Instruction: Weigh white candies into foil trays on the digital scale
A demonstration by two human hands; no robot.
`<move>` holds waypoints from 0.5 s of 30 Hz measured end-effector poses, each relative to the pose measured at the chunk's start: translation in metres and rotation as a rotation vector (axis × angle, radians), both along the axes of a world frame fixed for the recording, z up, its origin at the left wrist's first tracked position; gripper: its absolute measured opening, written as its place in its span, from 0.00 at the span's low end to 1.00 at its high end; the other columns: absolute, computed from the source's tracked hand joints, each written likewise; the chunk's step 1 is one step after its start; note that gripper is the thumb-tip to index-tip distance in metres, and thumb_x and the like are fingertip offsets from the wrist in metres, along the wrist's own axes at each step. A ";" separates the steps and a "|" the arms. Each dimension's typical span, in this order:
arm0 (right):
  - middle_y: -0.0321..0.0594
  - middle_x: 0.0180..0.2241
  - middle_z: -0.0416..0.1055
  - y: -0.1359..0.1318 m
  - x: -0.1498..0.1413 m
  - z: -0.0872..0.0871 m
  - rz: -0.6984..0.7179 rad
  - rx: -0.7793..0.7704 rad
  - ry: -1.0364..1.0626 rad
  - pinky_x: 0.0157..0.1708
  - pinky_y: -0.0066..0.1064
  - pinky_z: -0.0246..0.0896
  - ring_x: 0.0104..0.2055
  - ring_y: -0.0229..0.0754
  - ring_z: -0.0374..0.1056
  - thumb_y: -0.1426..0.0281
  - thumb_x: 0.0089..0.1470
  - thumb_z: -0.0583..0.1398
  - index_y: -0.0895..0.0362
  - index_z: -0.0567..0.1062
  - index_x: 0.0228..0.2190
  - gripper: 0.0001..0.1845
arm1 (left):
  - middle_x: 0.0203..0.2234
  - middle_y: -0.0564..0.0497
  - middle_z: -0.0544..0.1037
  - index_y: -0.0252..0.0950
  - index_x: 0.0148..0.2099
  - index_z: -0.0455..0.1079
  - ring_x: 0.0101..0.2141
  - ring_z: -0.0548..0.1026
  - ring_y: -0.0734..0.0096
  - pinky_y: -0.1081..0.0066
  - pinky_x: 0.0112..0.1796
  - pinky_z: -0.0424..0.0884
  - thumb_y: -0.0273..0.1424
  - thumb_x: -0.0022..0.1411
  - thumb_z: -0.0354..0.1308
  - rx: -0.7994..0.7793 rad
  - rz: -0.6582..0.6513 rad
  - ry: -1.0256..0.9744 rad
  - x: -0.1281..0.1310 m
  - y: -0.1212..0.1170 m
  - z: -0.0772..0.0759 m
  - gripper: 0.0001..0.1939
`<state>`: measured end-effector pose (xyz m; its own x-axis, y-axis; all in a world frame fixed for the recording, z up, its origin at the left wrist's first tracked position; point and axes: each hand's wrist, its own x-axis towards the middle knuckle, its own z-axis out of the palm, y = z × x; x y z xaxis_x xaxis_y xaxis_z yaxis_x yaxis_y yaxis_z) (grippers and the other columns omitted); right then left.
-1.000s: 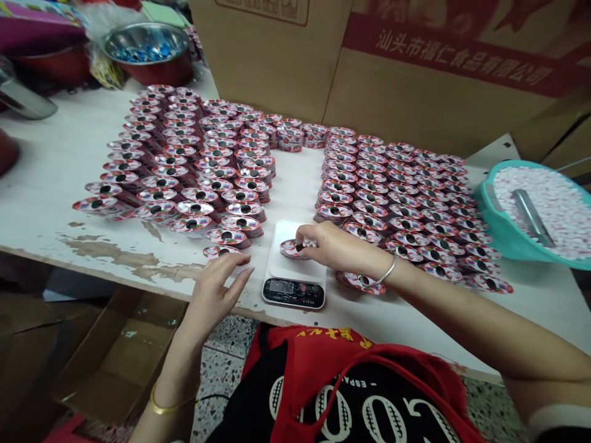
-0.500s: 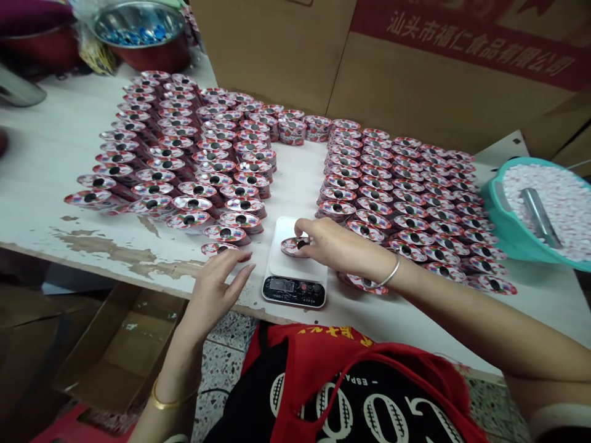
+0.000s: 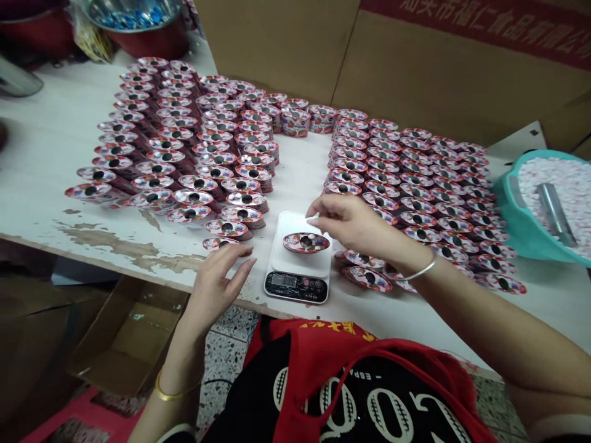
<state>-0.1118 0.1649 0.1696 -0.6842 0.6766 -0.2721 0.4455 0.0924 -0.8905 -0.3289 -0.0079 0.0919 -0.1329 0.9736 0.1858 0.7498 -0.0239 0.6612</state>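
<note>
A small oval pink-and-white candy box stands on a white digital kitchen scale; white pieces show at its dark top opening. Just above and behind that box, my right hand holds its thumb and forefinger close together. Whatever lies between those fingertips, if anything, is too small to make out. My left hand rests at the table's front edge, left of the scale, thumb and fingers apart and nothing held. Right by its fingertips is the nearest box of the left group; whether they touch, I cannot tell.
Rows of matching boxes stand right of the scale, with another block on the left. A turquoise basin of small white pieces holds a metal scoop. Large cardboard cartons line the back, and a metal bowl sits far left.
My right hand has let go of the box on the scale and lifted up and back. White pieces now show at the box's opening. The scale's reading has changed. My left hand stays put.
</note>
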 end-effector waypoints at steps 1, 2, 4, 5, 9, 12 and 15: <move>0.34 0.23 0.63 0.002 0.006 0.003 -0.081 -0.162 0.110 0.23 0.24 0.47 0.22 0.29 0.53 0.71 0.55 0.60 0.60 0.72 0.31 0.04 | 0.40 0.47 0.78 0.38 0.46 0.71 0.43 0.75 0.66 0.64 0.47 0.70 0.34 0.65 0.55 0.007 0.001 0.001 0.000 0.000 0.000 0.10; 0.33 0.24 0.63 0.003 0.012 0.004 -0.169 -0.317 0.217 0.21 0.23 0.46 0.21 0.28 0.51 0.69 0.55 0.61 0.59 0.71 0.31 0.06 | 0.40 0.47 0.78 0.38 0.47 0.71 0.43 0.75 0.66 0.64 0.47 0.70 0.34 0.65 0.55 0.014 0.003 0.003 0.000 0.000 0.001 0.10; 0.34 0.26 0.65 0.003 0.027 0.003 -0.360 -0.564 0.390 0.19 0.21 0.49 0.22 0.27 0.53 0.67 0.55 0.62 0.59 0.70 0.31 0.08 | 0.40 0.48 0.78 0.38 0.47 0.71 0.43 0.75 0.67 0.64 0.47 0.70 0.33 0.65 0.55 0.026 -0.001 0.003 0.001 0.001 0.001 0.10; 0.35 0.27 0.66 0.001 0.034 0.000 -0.451 -0.644 0.449 0.21 0.20 0.54 0.24 0.28 0.57 0.67 0.55 0.62 0.59 0.70 0.31 0.07 | 0.40 0.48 0.78 0.38 0.47 0.71 0.42 0.75 0.67 0.65 0.46 0.70 0.33 0.65 0.55 0.031 -0.006 0.002 0.001 0.001 0.002 0.10; 0.39 0.31 0.69 -0.018 0.059 -0.020 -0.642 -0.797 0.529 0.36 0.21 0.68 0.35 0.32 0.68 0.72 0.54 0.61 0.59 0.72 0.30 0.03 | 0.39 0.48 0.77 0.37 0.46 0.70 0.42 0.75 0.68 0.67 0.45 0.71 0.32 0.65 0.55 0.075 -0.035 0.022 0.005 0.006 0.003 0.09; 0.40 0.33 0.71 -0.035 0.068 -0.034 -0.672 -0.888 0.502 0.39 0.22 0.70 0.36 0.33 0.70 0.76 0.51 0.61 0.59 0.73 0.31 0.03 | 0.41 0.47 0.77 0.38 0.49 0.69 0.43 0.74 0.67 0.66 0.45 0.70 0.30 0.65 0.55 0.158 -0.085 0.086 0.015 0.015 0.007 0.11; 0.41 0.34 0.73 -0.044 0.067 -0.037 -0.659 -0.899 0.457 0.38 0.22 0.70 0.36 0.34 0.71 0.80 0.47 0.61 0.58 0.73 0.33 0.09 | 0.45 0.45 0.75 0.39 0.55 0.66 0.46 0.73 0.64 0.63 0.47 0.69 0.31 0.64 0.56 0.249 -0.228 0.201 0.033 0.031 0.012 0.17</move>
<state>-0.0444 0.1209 0.1330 -0.4351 0.6252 -0.6479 -0.1999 -0.7688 -0.6075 -0.2957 0.0235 0.1035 0.1452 0.8957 0.4202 0.8207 -0.3462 0.4545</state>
